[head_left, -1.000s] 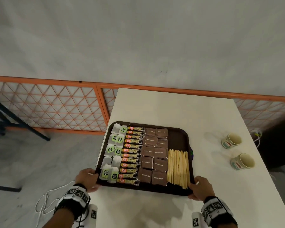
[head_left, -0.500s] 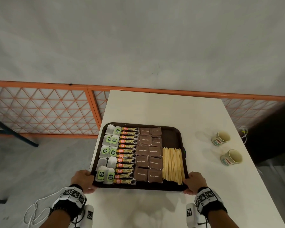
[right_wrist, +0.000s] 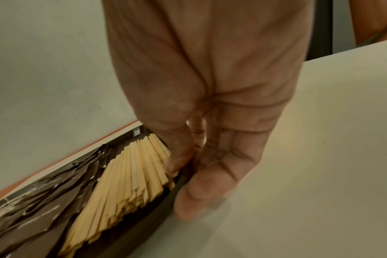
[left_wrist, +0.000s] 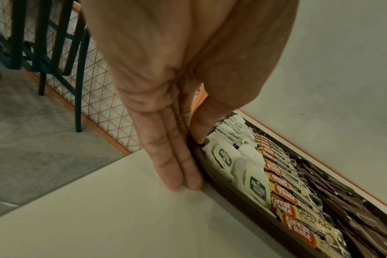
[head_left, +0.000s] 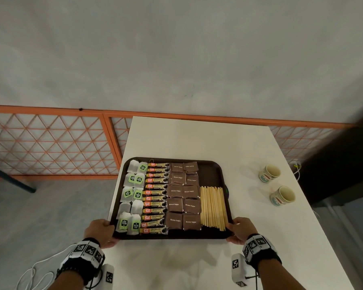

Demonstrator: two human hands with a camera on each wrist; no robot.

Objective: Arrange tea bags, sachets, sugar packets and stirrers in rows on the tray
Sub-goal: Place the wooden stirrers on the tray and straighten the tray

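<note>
The white desk (head_left: 197,143) carries the whole scene, with a grey wall (head_left: 176,49) and an orange mesh fence (head_left: 50,143) behind it. The landmark here is the dark brown tray (head_left: 210,174), which sits on the desk toward its left edge, its left rim just at that edge.

Inside the tray, four groups run in rows from far side to near side. Against the tray's left wall lie the tea bags (head_left: 132,195), white with green tags, in two columns. Just right of them, the sachets (head_left: 155,197) form one stacked column, long sides across the tray. Right of those, the brown sugar packets (head_left: 183,197) sit two abreast. Against the tray's right wall, the stirrers (head_left: 213,206) lie side by side in the near half, leaving bare tray floor beyond them.

Well to the right of the tray, two cups (head_left: 269,173) lie on their sides on the desk, mouths turned toward the camera.

The left hand (head_left: 100,231) holds the tray's near left corner: in the left wrist view its thumb is hooked over the rim beside the tea bags, while its fingers (left_wrist: 177,165) lie straight along the outside wall, so the grip is clamped on the rim. The right hand (head_left: 242,230) holds the near right corner the same way, thumb inside by the stirrers, fingers (right_wrist: 210,192) along the outer wall.

A white cable (head_left: 36,273) lies on the floor, left of the tray's near corner.
</note>
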